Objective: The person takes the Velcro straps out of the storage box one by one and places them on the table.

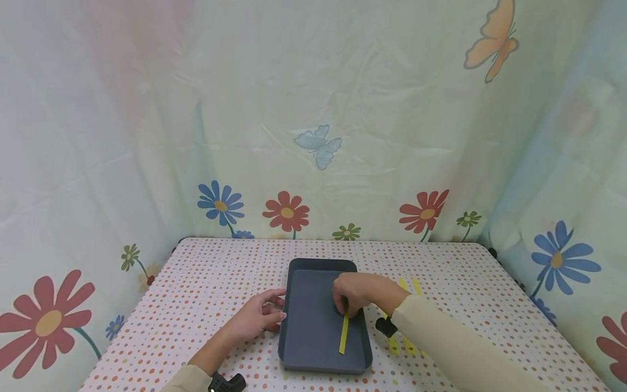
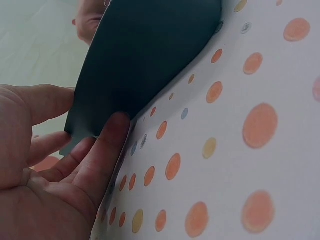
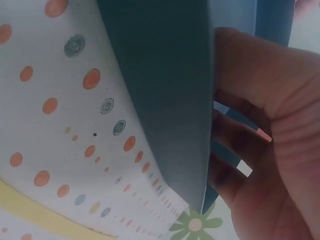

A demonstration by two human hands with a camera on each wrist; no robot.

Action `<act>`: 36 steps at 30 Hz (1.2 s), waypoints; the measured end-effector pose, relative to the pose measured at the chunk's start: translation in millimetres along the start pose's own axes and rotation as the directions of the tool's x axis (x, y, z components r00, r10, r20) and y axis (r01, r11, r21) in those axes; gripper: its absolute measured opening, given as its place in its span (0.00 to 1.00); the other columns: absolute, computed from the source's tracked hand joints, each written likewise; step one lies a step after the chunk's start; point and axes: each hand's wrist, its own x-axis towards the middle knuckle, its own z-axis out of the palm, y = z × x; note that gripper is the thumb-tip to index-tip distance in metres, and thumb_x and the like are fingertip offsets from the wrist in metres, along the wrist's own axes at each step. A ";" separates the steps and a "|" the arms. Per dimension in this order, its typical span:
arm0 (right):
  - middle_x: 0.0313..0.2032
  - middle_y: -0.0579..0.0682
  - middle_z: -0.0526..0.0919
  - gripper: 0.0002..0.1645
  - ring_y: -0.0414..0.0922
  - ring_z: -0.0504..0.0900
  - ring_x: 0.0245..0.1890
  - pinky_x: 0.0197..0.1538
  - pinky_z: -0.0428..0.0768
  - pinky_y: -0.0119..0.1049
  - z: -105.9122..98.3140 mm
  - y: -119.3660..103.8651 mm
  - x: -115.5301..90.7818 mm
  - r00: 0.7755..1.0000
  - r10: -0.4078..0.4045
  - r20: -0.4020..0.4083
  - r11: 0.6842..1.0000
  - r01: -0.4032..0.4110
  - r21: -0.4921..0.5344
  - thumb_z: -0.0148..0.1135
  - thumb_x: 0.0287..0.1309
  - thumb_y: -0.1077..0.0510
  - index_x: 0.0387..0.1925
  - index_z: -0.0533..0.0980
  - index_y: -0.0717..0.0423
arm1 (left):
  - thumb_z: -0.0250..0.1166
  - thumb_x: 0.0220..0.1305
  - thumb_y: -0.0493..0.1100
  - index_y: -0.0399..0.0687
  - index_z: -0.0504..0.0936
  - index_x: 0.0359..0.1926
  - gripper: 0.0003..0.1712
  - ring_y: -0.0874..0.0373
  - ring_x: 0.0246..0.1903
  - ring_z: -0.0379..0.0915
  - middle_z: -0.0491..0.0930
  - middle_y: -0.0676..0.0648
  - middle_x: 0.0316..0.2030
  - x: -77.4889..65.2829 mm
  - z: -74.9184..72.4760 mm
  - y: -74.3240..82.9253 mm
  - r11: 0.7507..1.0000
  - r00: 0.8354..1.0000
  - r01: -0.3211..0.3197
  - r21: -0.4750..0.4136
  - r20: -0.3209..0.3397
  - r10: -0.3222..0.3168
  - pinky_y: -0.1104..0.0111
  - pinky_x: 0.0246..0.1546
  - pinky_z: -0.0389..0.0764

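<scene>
A dark grey rectangular tray (image 1: 313, 332) stands on the dotted table. Inside it, toward the right side, is a flat yellow strip (image 1: 344, 335) whose near end points toward me. My right hand (image 1: 355, 294) reaches over the tray's right wall and pinches the far end of this strip; the fingertips there are partly hidden. In the right wrist view the tray wall (image 3: 165, 100) hides the strip and the ends of the fingers. My left hand (image 1: 257, 316) touches the tray's left side, fingers (image 2: 107, 145) loosely bent against the outer wall and rim.
Several more yellow strips (image 1: 409, 345) lie on the table right of the tray, partly covered by my right forearm. The white table (image 1: 220, 272) has coloured dots. Behind it and at both sides hangs a curtain (image 1: 245, 109) with flowers and butterflies.
</scene>
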 end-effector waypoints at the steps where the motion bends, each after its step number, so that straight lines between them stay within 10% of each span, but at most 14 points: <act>1: 0.27 0.33 0.83 0.14 0.31 0.78 0.28 0.34 0.81 0.27 -0.3 0.0 -0.1 1.000 0.001 0.001 1.000 -0.001 0.001 0.78 0.49 0.66 0.23 0.86 0.42 | 0.64 0.71 0.37 0.37 0.62 0.76 0.37 0.54 0.48 0.83 0.72 0.35 0.60 -0.3 0.1 0.5 1.000 1.000 -0.001 0.001 0.000 0.001 0.59 0.43 0.90; 20: 0.24 0.34 0.83 0.14 0.32 0.79 0.26 0.33 0.80 0.26 -2.6 0.1 -7.9 1.000 0.009 0.001 0.995 -0.009 0.103 0.77 0.51 0.67 0.21 0.86 0.44 | 0.65 0.70 0.36 0.36 0.62 0.76 0.37 0.54 0.47 0.83 0.72 0.35 0.60 0.2 1.0 -0.3 1.000 1.000 0.010 0.003 -0.001 -0.010 0.58 0.43 0.90; 36: 0.27 0.34 0.85 0.07 0.29 0.80 0.27 0.35 0.82 0.24 -8.5 5.8 -10.0 0.960 -0.189 -0.207 0.931 0.242 0.274 0.73 0.58 0.63 0.29 0.88 0.48 | 0.64 0.71 0.38 0.38 0.63 0.76 0.36 0.55 0.47 0.83 0.72 0.35 0.59 1.8 -0.4 -2.9 1.000 1.000 0.005 0.016 -0.004 -0.005 0.60 0.43 0.90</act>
